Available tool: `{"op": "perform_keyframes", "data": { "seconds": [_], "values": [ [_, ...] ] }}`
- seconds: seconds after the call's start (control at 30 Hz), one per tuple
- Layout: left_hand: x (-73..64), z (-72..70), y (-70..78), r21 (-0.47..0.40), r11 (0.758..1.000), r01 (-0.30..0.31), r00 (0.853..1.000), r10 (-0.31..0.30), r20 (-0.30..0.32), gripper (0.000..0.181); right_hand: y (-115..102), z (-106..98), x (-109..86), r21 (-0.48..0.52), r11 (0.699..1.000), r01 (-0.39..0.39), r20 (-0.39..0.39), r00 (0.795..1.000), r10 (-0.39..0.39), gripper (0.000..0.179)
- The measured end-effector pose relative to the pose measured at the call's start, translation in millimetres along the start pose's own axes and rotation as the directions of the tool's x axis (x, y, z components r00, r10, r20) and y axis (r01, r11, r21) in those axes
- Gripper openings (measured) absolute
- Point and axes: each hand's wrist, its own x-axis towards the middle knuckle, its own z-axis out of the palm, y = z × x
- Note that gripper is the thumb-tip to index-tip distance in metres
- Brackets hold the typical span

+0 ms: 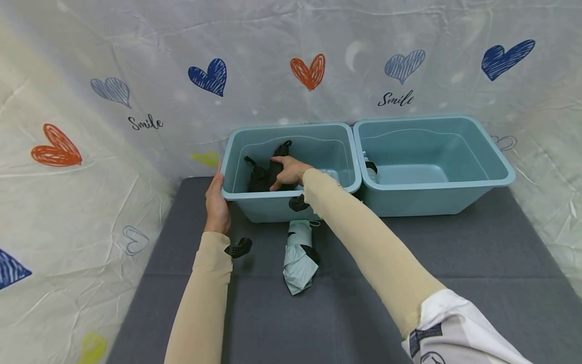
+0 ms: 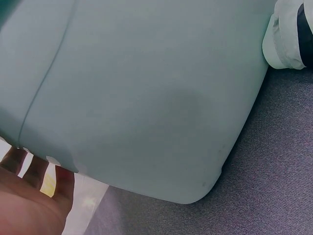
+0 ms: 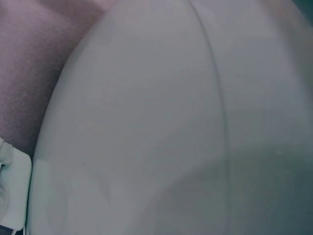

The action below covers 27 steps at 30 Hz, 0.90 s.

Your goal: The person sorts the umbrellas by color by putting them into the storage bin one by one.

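Note:
My right hand (image 1: 291,171) reaches into the left blue bin (image 1: 254,196), its thumb and index finger round a black folded umbrella (image 1: 275,169). Left of that, a second black folded umbrella (image 1: 259,178) leans inside the same bin. My left hand (image 1: 217,205) rests against the bin's outer left side with its fingers extended; the left wrist view shows the fingers (image 2: 63,183) at the bin's edge. On the table before the bin lies a pale green folded umbrella (image 1: 300,258). The right wrist view shows the bin's wall (image 3: 137,107), but not the hand.
A matching blue bin (image 1: 436,197) stands close on the right, with a pale folded umbrella (image 1: 370,169) at its left end. Both bins stand on a dark grey table (image 1: 454,263) in front of a white cloth (image 1: 259,30) printed with hearts.

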Motion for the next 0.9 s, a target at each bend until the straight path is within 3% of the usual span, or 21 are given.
{"op": "perform_keyframes", "data": {
  "seconds": [0.17, 0.4, 0.63, 0.9],
  "values": [
    [1.5, 0.0, 1.0, -0.009, 1.0, 0.004, 1.0, -0.004, 0.001, 0.049, -1, -1, -0.4, 0.015, 1.0, -0.014, 0.009, 1.0, 0.014, 0.094],
    [0.5, 1.0, 4.1, -0.009, 1.0, 0.011, 1.0, -0.011, -0.012, 0.049, -3, -3, -2.2, -0.066, 0.998, -0.017, 0.085, 0.996, 0.023, 0.089],
    [2.4, 0.8, 5.2, -0.024, 1.0, -0.013, 1.0, 0.013, 0.0, 0.049, -5, -4, -4.6, 0.0, 1.0, -0.009, 0.061, 0.998, 0.009, 0.087],
    [-4.5, 2.7, 13.2, 0.021, 0.999, 0.026, 0.999, -0.026, 0.022, 0.05, -3, -7, -14.5, 0.105, 0.993, 0.052, 0.033, 0.998, -0.056, 0.078]
  ]
}}
